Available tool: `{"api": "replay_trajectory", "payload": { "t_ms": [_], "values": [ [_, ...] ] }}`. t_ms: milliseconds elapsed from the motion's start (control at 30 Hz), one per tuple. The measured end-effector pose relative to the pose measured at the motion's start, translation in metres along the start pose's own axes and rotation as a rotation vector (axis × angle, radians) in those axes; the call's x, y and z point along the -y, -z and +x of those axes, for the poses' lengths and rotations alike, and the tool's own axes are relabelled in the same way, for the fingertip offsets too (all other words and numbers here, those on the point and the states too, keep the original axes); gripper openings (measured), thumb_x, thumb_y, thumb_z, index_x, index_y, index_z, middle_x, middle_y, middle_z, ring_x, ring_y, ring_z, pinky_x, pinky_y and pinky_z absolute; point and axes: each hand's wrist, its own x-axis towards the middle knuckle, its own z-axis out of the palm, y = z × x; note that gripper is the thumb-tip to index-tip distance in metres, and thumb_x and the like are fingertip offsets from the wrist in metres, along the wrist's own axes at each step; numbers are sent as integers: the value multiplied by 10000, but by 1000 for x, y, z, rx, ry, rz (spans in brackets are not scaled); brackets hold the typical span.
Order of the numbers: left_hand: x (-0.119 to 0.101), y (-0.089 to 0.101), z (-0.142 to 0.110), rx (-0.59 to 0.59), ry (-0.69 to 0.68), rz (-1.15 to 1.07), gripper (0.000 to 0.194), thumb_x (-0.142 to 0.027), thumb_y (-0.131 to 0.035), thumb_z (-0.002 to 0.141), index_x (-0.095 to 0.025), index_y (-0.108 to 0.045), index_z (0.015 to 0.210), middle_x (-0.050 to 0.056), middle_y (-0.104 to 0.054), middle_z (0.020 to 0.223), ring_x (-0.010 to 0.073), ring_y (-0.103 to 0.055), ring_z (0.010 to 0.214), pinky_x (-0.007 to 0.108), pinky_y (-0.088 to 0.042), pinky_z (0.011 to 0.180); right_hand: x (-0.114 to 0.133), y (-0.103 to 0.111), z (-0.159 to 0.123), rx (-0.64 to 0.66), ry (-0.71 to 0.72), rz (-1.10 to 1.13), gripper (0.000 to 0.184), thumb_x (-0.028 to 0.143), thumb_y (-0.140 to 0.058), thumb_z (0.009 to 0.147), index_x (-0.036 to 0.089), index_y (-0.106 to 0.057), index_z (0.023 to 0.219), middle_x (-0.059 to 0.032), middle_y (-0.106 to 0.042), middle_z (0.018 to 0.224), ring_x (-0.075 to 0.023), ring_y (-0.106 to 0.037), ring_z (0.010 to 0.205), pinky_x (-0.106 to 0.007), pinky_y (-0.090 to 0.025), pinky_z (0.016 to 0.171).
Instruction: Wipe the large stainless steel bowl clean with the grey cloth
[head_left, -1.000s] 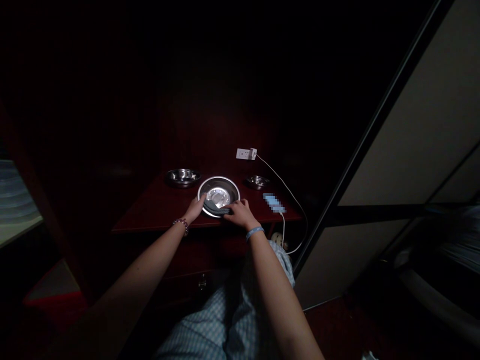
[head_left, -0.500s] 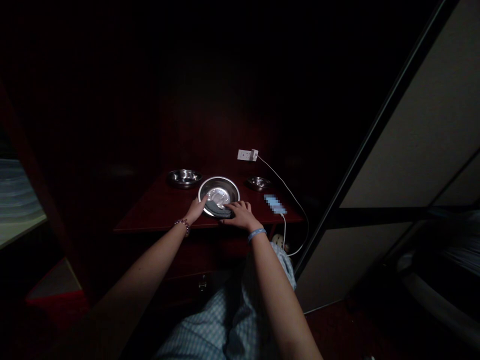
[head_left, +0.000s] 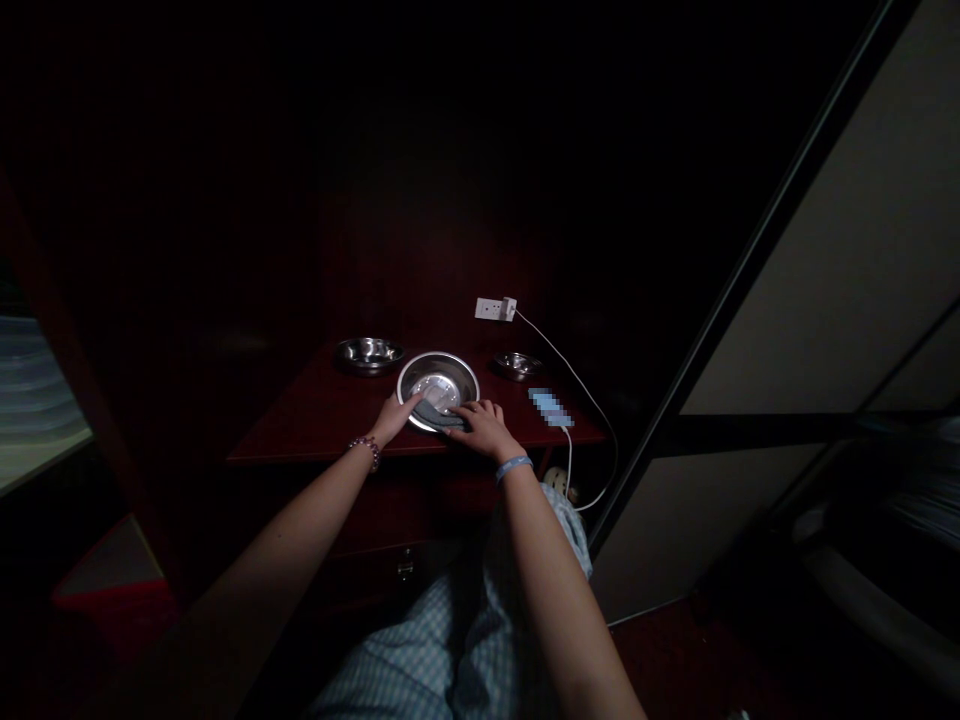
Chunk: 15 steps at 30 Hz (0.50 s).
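A shiny steel bowl (head_left: 442,366) stands near the front edge of the dark red tabletop. A folded grey cloth (head_left: 435,416) lies along its near inner wall. At the bowl's left rim, my left hand (head_left: 391,418) is closed, its thumb reaching inside onto the cloth's end and its fingers outside. My right hand (head_left: 484,428) grips the cloth's right end at the near right rim, fingers bent over it; its thumb is low by the rim. The undersides of both hands are hidden.
A second steel bowl (head_left: 370,356) stands back left, a smaller one (head_left: 516,366) back right. A phone with a blurred screen (head_left: 550,407) lies at the right on a white cable (head_left: 576,372), which runs from a wall socket (head_left: 491,309) and hangs past the table edge (head_left: 337,458).
The cloth's left end and my left thumb have shifted slightly up and further into the bowl. My right fingers have moved a little right along the cloth. The bowl stays in place.
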Motion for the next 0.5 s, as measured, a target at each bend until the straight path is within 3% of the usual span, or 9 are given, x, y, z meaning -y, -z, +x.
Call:
{"api": "replay_trajectory", "payload": {
  "t_ms": [500],
  "values": [
    [0, 1, 1, 8, 16, 35, 493, -383, -712, 807, -116, -670, 1220, 177, -718, 1285, 300, -655, 1236, 391, -465, 1081, 2, 1, 5, -20, 16, -79, 390, 432, -571, 1006, 228, -670, 1323, -93, -635, 1401, -276, -456, 1284, -398, -340, 1030]
  ]
}}
